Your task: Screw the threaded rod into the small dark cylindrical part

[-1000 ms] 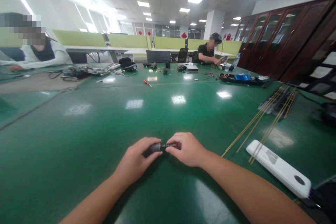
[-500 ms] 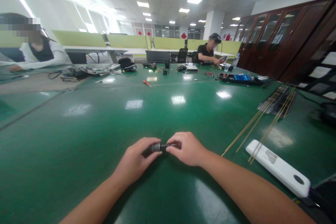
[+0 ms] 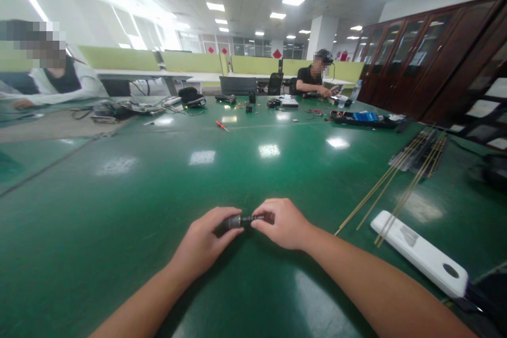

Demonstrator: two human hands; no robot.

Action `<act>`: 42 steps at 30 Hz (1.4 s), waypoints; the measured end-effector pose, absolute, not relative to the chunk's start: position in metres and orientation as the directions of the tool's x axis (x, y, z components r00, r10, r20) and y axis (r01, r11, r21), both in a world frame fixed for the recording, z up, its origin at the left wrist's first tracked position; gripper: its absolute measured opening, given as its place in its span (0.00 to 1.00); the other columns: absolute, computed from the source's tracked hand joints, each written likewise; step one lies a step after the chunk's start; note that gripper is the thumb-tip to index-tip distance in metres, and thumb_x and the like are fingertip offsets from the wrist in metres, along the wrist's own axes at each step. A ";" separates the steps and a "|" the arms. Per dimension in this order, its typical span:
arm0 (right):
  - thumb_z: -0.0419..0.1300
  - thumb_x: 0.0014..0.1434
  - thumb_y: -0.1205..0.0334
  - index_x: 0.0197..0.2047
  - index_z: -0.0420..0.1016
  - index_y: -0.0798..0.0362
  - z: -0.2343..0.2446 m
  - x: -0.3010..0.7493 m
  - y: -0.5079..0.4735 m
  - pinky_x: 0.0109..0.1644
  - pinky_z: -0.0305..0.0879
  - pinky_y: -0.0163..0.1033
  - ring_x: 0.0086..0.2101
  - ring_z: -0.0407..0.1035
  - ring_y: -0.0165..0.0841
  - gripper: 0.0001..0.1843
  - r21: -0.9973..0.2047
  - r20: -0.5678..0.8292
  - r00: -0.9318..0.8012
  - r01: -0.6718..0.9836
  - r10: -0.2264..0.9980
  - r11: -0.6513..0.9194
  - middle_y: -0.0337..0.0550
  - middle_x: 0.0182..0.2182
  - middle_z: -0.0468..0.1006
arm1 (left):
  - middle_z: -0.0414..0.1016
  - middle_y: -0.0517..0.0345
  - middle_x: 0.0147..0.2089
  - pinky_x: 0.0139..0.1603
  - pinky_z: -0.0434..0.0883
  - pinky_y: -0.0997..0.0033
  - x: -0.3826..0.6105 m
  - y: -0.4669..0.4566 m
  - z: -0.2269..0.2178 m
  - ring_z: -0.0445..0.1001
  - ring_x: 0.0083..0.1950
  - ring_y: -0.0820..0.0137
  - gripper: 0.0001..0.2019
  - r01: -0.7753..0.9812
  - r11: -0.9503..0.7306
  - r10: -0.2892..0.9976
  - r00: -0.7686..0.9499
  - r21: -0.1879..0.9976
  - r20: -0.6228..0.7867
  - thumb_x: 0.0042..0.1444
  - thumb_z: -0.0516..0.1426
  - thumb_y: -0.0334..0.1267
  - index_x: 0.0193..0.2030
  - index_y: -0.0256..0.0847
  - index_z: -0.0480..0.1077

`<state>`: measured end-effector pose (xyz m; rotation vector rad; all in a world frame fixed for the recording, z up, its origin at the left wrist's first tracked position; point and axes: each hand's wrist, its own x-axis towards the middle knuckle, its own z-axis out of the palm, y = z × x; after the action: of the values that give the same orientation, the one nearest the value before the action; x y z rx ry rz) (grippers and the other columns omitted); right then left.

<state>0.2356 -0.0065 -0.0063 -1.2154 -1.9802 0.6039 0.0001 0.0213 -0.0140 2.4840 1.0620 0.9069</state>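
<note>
My left hand (image 3: 204, 240) is closed round a small dark cylinder (image 3: 234, 221), which has a grey metallic band near its right end. From that end a thin, dark, ridged shaft (image 3: 247, 219) points right. The fingers of my right hand (image 3: 281, 224) pinch the far end of this shaft, hiding part of its tip. The two hands face each other low over the green tabletop (image 3: 178, 179), and the part lies level between them. Its exact kind is too small to make out.
At right, a long white device (image 3: 423, 256) lies near thin yellowish rods (image 3: 384, 185). A red screwdriver (image 3: 222, 125) and a black tray of tools (image 3: 366, 119) are farther back. One person (image 3: 312, 79) sits across the table, another person (image 3: 59, 82) at far left.
Both hands keep almost the same place and grip on the part. The person at far left has shifted their head slightly.
</note>
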 end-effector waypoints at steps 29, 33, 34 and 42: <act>0.64 0.59 0.60 0.38 0.83 0.52 -0.005 0.236 -0.006 0.34 0.61 0.34 0.30 0.68 0.29 0.07 -0.688 0.349 -0.277 0.573 0.895 0.446 0.40 0.29 0.78 | 0.80 0.56 0.46 0.50 0.76 0.70 -0.001 0.022 -0.013 0.79 0.46 0.66 0.14 0.561 -0.697 0.717 0.515 0.448 0.470 0.59 0.60 0.46 0.50 0.45 0.74; 0.64 0.59 0.60 0.38 0.83 0.53 -0.004 0.236 -0.007 0.34 0.60 0.34 0.29 0.68 0.29 0.08 -0.690 0.347 -0.278 0.572 0.896 0.444 0.39 0.29 0.77 | 0.80 0.57 0.46 0.50 0.75 0.70 -0.001 0.022 -0.014 0.79 0.46 0.67 0.14 0.556 -0.690 0.723 0.513 0.462 0.462 0.59 0.61 0.46 0.50 0.46 0.74; 0.64 0.59 0.60 0.38 0.83 0.53 -0.004 0.236 -0.007 0.34 0.60 0.34 0.29 0.68 0.29 0.08 -0.689 0.347 -0.278 0.572 0.895 0.445 0.39 0.29 0.77 | 0.80 0.57 0.46 0.50 0.75 0.70 -0.001 0.022 -0.013 0.79 0.46 0.67 0.14 0.555 -0.690 0.723 0.513 0.464 0.462 0.59 0.61 0.46 0.50 0.46 0.74; 0.65 0.59 0.60 0.39 0.83 0.53 -0.004 0.236 -0.007 0.34 0.61 0.34 0.30 0.68 0.29 0.07 -0.696 0.340 -0.276 0.569 0.899 0.438 0.39 0.29 0.78 | 0.80 0.55 0.46 0.51 0.76 0.68 0.000 0.022 -0.012 0.79 0.46 0.65 0.14 0.556 -0.680 0.734 0.511 0.479 0.448 0.59 0.60 0.46 0.49 0.44 0.74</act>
<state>0.2360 -0.0074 -0.0037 -1.2330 -1.9703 0.5840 0.0005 0.0218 -0.0124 2.4815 1.0864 0.9304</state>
